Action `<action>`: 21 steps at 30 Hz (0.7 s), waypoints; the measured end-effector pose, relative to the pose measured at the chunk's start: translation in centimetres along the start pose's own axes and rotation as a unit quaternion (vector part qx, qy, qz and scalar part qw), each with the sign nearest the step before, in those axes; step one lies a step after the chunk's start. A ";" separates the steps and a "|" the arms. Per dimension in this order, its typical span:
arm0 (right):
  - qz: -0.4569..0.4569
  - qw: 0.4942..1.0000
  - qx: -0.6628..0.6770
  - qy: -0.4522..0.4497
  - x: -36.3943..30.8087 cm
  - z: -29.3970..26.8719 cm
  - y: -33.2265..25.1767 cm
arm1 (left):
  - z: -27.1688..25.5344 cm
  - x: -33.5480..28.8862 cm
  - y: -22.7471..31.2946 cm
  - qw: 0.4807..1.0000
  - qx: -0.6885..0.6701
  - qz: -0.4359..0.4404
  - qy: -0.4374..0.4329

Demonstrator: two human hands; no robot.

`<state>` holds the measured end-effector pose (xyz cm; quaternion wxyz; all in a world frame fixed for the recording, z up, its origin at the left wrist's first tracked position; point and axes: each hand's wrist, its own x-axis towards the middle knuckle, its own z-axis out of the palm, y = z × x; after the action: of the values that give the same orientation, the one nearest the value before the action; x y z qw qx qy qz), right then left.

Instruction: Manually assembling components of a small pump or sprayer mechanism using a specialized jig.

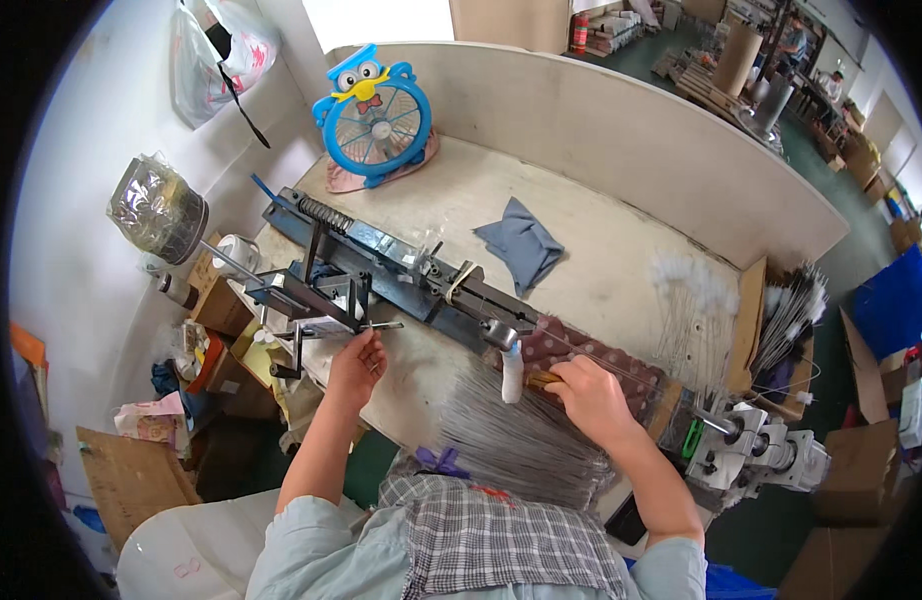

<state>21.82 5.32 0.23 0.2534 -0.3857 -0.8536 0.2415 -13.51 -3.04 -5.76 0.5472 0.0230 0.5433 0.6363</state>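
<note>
A long dark metal bench jig (pixel 411 268) with a coil spring runs slantwise across the table. My left hand (pixel 357 366) is closed at the near edge of its black frame, fingertips by a short metal rod (pixel 384 325); what they pinch is too small to make out. My right hand (pixel 587 396) is closed round a brown wooden handle (pixel 543 379). Just left of that handle stands a white-wrapped lever grip (pixel 512 374) below a round metal knob (pixel 499 334). A bundle of thin grey wires (pixel 521 435) lies in front of me, below both hands.
A blue cartoon-shaped fan (pixel 379 125) stands at the back left, and a grey cloth (pixel 522 246) lies mid-table. White-tipped wires (pixel 689 300) lie at the right beside a cardboard box (pixel 747 325). A metal machine (pixel 756 445) sits at the right edge; a low partition (pixel 621 130) bounds the back.
</note>
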 end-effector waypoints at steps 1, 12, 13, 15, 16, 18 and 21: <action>0.021 1.000 0.015 -0.015 0.0 -0.1 -0.3 | 0.0 0.1 -0.1 1.000 0.000 0.004 0.009; 0.014 0.999 -0.017 0.034 -0.8 -5.9 -2.8 | 7.3 -4.7 -4.9 0.984 0.054 0.144 -0.095; -0.003 0.998 -0.032 0.060 -0.4 -6.6 -2.8 | 9.4 -6.3 -6.2 0.980 0.080 0.115 -0.144; 0.013 0.994 -0.062 0.088 0.0 -7.4 -1.5 | 14.5 -8.6 -8.0 0.960 0.105 0.029 -0.256; 0.012 0.991 -0.076 0.113 0.3 -7.4 -1.0 | 16.3 -8.9 -8.8 0.957 0.106 0.029 -0.267; 0.047 0.989 -0.047 0.129 -0.1 -7.5 -0.3 | 19.0 -8.8 -10.3 0.940 0.088 0.017 -0.328; 0.147 0.982 0.094 0.068 -1.5 -8.2 0.4 | 20.7 -8.2 -11.8 0.933 0.103 0.035 -0.342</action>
<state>27.97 6.17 5.84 0.3072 -0.4973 -0.7419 0.3285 10.63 2.62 -1.09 0.6720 0.3147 0.3843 0.5492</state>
